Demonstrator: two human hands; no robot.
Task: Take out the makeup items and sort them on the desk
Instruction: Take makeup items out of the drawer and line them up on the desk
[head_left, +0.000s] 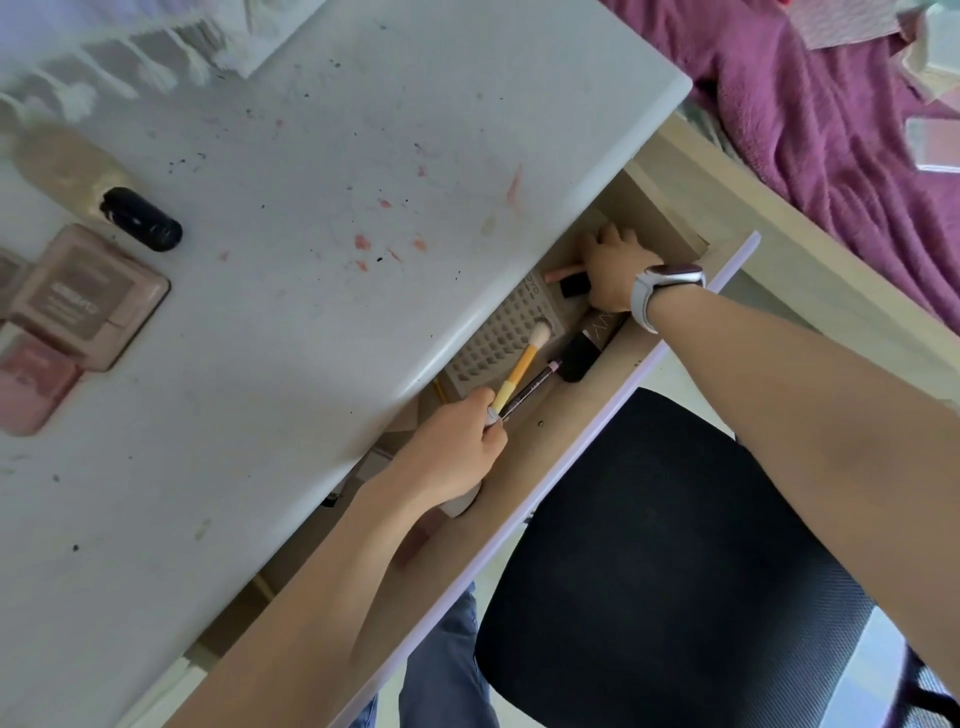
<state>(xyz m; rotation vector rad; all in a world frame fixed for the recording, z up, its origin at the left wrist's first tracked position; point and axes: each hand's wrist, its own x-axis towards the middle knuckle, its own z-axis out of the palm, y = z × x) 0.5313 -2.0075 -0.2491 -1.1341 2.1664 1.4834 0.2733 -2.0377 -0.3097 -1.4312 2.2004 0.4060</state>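
Under the white desk (322, 171) a wooden drawer (587, 415) stands open. My left hand (457, 447) is inside it, shut on a yellow-handled makeup brush (522, 364) and a dark pencil (530, 389). My right hand (613, 270), with a watch on the wrist, reaches into the drawer's far end and closes over a pink tube (563, 271) and a black lipstick (574, 286). A beige lash tray (498, 338) and a black tube (584, 348) lie in the drawer. On the desk's left sit pink compacts (83, 296) and a bottle with a black cap (140, 218).
A black office chair (675, 571) stands below the drawer front. A purple blanket (805, 130) with small boxes covers the bed at the upper right. The desk top is stained with red and black marks. White fringed cloth lies at the top left.
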